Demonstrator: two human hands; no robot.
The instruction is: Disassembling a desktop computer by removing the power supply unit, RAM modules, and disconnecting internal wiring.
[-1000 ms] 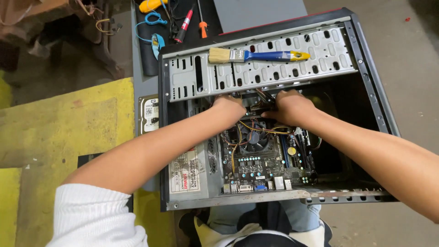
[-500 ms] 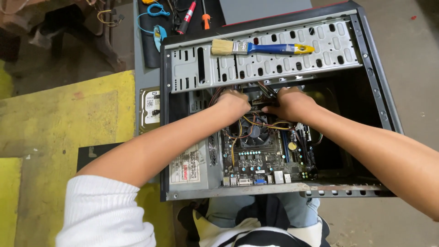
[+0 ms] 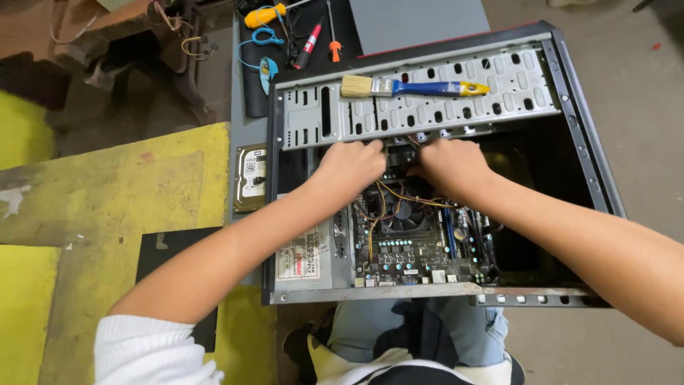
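Note:
An open black computer case [image 3: 578, 121] lies on its side in front of me, with its motherboard [image 3: 413, 246] and round cooler fan [image 3: 403, 214] exposed. Both my hands reach into it just below the perforated metal drive cage [image 3: 499, 89]. My left hand [image 3: 350, 164] and my right hand [image 3: 450, 165] sit close together over a bundle of coloured wires [image 3: 399, 194], fingers curled down toward a dark part between them. What the fingertips grip is hidden. A paintbrush [image 3: 413, 88] with a blue and yellow handle rests on top of the cage.
A power supply [image 3: 303, 258] fills the case's near-left corner. A bare hard drive [image 3: 249, 178] lies left of the case. Screwdrivers [image 3: 317, 39] and a blue tool [image 3: 263, 64] lie on a black mat beyond. Yellow floor paint [image 3: 107, 192] and a dark panel [image 3: 171, 246] are at left.
My view has shifted slightly; both hands have stayed in the same spot under the drive cage, working closer together over the wires.

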